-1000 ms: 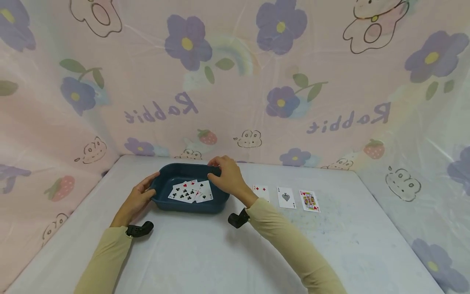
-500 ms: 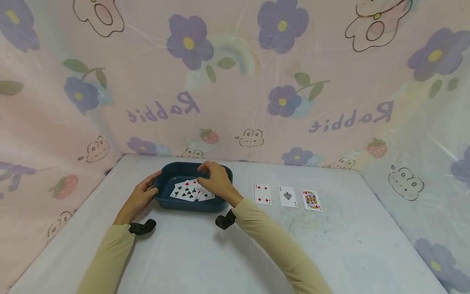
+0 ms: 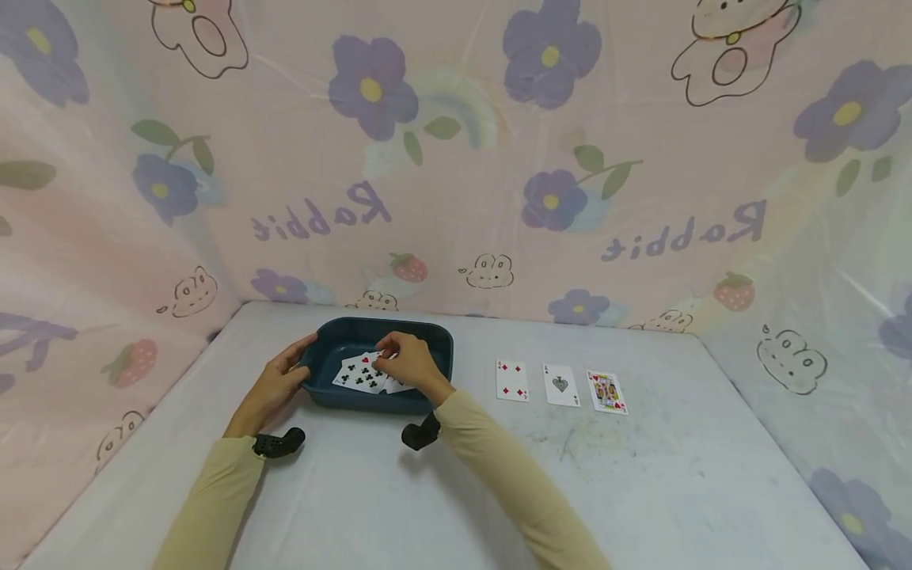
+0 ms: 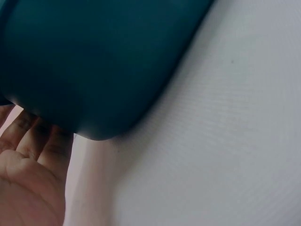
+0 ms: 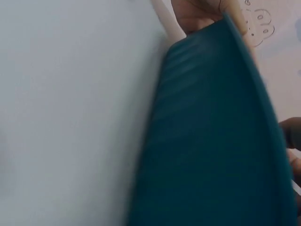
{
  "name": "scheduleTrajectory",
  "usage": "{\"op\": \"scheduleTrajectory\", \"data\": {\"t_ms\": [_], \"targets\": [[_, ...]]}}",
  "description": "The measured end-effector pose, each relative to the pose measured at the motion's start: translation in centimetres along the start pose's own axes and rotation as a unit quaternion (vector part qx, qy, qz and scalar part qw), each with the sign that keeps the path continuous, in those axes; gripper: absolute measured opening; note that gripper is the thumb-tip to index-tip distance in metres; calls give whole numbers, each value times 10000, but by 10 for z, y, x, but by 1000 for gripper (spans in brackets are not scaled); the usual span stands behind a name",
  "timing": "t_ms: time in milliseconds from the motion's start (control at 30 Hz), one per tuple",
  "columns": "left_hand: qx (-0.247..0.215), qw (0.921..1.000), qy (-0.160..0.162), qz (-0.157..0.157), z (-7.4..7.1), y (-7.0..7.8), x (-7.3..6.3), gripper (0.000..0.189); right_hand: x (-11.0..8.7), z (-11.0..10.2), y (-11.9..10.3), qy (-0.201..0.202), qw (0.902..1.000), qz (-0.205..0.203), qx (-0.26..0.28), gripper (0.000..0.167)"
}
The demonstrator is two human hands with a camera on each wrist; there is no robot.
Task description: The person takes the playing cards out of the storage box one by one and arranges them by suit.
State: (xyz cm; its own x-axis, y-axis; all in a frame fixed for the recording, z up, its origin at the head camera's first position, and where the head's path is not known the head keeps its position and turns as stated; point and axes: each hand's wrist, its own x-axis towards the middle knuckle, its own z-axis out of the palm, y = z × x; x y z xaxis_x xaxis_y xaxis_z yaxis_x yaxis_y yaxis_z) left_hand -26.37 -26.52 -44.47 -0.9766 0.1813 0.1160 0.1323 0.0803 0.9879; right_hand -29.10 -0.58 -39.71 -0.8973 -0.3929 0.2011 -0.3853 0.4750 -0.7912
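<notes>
A dark teal plastic basin (image 3: 370, 400) holds several overlapping playing cards (image 3: 356, 377), a black club card on top. My left hand (image 3: 274, 384) grips the basin's left end, thumb at the rim and fingers along the outside. In the left wrist view, fingers of the left hand (image 4: 35, 155) lie against the outer wall. My right hand (image 3: 412, 364) reaches over the near side into the basin, its bent thumb and fingertips close together right at the cards and partly hiding them. I cannot tell whether they pinch one. The right wrist view shows right-hand fingers (image 5: 294, 136) beyond the rim.
Three face-up cards lie in a row right of the basin: four of diamonds (image 3: 512, 381), ace of spades (image 3: 560, 385) and king of hearts (image 3: 607, 392). A white cloth (image 3: 641, 491) covers the table. Patterned curtains (image 3: 456, 190) stand behind and at both sides.
My right hand has moved from the basin's far right rim left and down to the cards inside, uncovering the four of diamonds. The left hand keeps its hold on the basin.
</notes>
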Motion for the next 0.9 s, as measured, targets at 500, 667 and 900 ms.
{"op": "scheduleTrajectory", "data": {"t_ms": [500, 667, 900], "targets": [[-152, 9999, 3, -3, 0, -2, 1, 68, 10, 10, 12, -345, 9950, 905, -247, 35], [-61, 10000, -4, 4, 1, -3, 1, 68, 13, 11, 17, -441, 9908, 1186, -489, 39], [-107, 9999, -26, 26, 0, -1, 2, 68, 20, 14, 19, -473, 9878, 1353, -612, 45]]}}
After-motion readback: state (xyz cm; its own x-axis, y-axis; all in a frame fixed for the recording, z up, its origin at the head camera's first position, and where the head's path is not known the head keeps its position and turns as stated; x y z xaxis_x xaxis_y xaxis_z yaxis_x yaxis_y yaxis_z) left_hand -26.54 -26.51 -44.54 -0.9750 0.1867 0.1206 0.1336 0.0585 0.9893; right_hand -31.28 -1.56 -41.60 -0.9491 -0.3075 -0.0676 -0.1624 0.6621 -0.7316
